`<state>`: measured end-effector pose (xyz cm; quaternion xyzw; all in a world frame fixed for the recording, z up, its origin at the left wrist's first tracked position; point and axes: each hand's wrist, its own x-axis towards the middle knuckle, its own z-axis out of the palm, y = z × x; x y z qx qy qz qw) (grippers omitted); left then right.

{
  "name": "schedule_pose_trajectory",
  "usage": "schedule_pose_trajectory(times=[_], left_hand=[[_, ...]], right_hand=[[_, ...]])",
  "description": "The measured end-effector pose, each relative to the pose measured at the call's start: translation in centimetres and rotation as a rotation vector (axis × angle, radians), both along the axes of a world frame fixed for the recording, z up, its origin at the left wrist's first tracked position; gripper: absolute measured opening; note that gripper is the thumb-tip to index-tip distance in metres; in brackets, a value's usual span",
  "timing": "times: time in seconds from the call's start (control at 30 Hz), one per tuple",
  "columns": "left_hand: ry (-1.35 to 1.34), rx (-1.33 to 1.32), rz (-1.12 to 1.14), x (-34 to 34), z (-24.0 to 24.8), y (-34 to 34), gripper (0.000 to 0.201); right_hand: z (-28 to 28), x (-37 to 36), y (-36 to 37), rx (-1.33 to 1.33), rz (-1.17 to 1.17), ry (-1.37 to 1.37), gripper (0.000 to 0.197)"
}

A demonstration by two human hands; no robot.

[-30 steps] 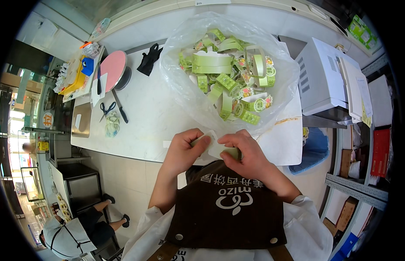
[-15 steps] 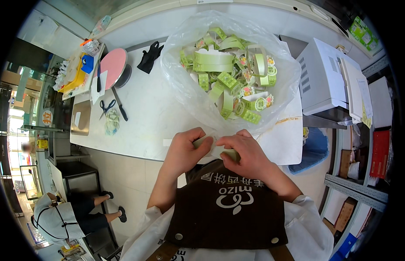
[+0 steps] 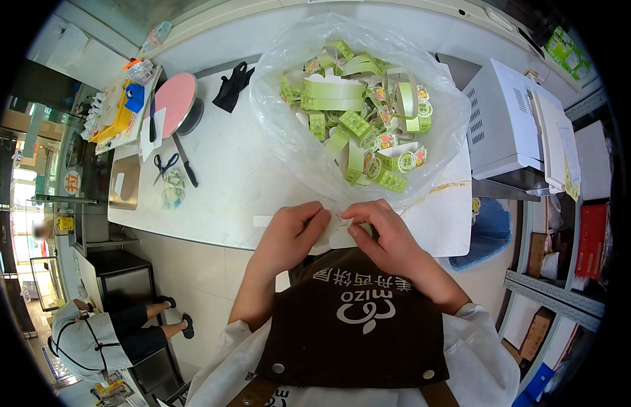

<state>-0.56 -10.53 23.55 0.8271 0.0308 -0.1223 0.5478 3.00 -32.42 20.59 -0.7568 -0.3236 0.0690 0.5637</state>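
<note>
At the table's front edge, my left hand (image 3: 293, 233) and my right hand (image 3: 382, 235) hold a pale paper strip (image 3: 340, 237) between them. The fingers of both are bent, with the thumbs close to the strip; its outer parts are hidden behind my hands. Just beyond them lies a large clear plastic bag (image 3: 283, 139), spread wide. Inside it are many green paper bands (image 3: 334, 91), several bent into loops, with round printed ends. Left of my left hand a small white strip (image 3: 262, 220) lies on the table.
On the white table (image 3: 220, 169) at left are scissors (image 3: 166, 164), a knife (image 3: 186, 163), a crumpled wrapper (image 3: 173, 188), a pink turntable (image 3: 174, 102) and a black glove (image 3: 231, 87). A white appliance (image 3: 502, 115) stands at right, above a blue bin (image 3: 488, 234). Another person (image 3: 102, 339) stands at lower left.
The strip between my hands has turned, showing more of its pale face in the middle. My right thumb and fingers have shifted slightly; the bag and bands stay put.
</note>
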Motion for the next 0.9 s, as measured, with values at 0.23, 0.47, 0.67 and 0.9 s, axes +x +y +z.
schedule_pose_trajectory(times=[0.23,0.47,0.67,0.9], left_hand=[[-0.003,0.134,-0.084,0.2,0.3,0.1,0.026],[-0.056,0.135,-0.148,0.3,0.0,-0.1,0.025],[-0.001,0.114,-0.149,0.4,0.0,0.1,0.026],[0.058,0.059,-0.156,0.4,0.3,0.5,0.025]], right_hand=[[-0.1,0.1,0.2,0.04,0.029,0.021,0.028],[-0.2,0.3,0.1,0.003,0.026,0.186,0.027],[-1.0,0.2,0.2,0.023,0.037,0.234,0.026],[-0.8,0.0,0.2,0.032,0.049,0.265,0.026]])
